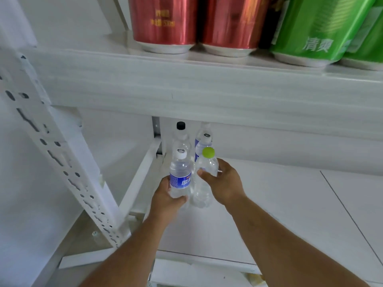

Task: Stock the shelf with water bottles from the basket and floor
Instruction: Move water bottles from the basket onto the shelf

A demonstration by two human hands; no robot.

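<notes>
— Step in hand?
— Placing. Left hand [165,195] wrapped round the blue-label bottle [179,177]; right hand [222,183] curled round the green-cap bottle [205,177]. Both upright, side by side near the lower shelf's [279,214] left edge, in front of two bottles already standing toward the back-left corner [182,137].
— Set down yet?
— Cannot tell whether the bases touch the board.
— Next?
— Probably settling both flat, tucking them close behind, then letting go without tipping the back row.

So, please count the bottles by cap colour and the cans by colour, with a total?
White-cap bottles: 2
Black-cap bottle: 1
Green-cap bottle: 1
Red cans: 2
Green cans: 2
Total: 8
</notes>
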